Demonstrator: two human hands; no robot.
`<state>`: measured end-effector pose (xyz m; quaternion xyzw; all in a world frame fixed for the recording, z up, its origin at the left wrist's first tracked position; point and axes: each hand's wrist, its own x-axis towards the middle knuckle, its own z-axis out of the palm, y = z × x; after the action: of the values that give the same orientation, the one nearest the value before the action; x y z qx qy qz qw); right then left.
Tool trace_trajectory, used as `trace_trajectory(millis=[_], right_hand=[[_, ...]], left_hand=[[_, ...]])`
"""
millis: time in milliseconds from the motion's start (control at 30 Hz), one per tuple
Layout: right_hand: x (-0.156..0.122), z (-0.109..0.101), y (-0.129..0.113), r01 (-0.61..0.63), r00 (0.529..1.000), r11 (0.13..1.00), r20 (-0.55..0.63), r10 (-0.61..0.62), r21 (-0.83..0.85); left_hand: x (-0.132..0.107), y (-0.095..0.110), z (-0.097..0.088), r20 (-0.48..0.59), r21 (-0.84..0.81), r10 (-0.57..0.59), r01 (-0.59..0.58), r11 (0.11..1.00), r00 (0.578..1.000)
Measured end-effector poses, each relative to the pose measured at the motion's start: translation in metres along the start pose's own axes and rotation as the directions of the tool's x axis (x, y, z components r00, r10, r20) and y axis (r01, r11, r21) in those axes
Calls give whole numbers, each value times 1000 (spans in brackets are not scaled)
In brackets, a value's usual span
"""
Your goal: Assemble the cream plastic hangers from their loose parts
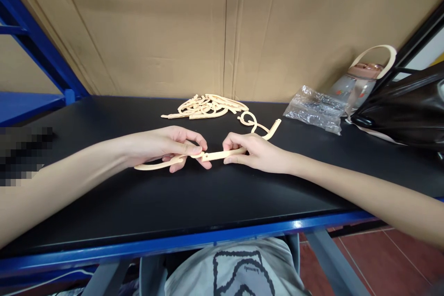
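My left hand (173,145) pinches a cream-coloured curved plastic piece (152,166), whose hooked end hangs out below the palm. Between thumb and fingers, that piece's tip meets the end of a straighter cream plastic strip (217,155) with a small hole near its end. Closed around this strip is my right hand (258,151). Whether the two ends are joined or only touching, I cannot tell. Just behind the right hand, a looped cream piece (248,119) and an angled cream end (274,128) show; the hand partly hides how they connect.
A pile of similar cream plastic pieces (208,106) lies at the back of the black table (166,212). To the right are a crumpled clear plastic bag (314,108), a handled bottle (362,81) and a shiny black bag (405,106). Cardboard (166,27) stands behind.
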<state>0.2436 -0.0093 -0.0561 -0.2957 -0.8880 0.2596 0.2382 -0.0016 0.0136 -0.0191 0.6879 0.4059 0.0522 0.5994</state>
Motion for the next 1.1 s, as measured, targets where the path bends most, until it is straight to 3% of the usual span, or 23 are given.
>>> trace_trajectory(millis=[633,933,1100], right_hand=[[-2,3,2,9,1000,1000,-12,-9,12],[2,2,0,-59,998,997,-9,60,52],[1,2,2,-40,998,999,-42,41,7]], left_hand=[[-3,9,12,-4,-8,-15,15,1000,1000],[0,1,10,-67,209,139,-123,970,988],[2,3,13,-78,133,131,-120,984,988]])
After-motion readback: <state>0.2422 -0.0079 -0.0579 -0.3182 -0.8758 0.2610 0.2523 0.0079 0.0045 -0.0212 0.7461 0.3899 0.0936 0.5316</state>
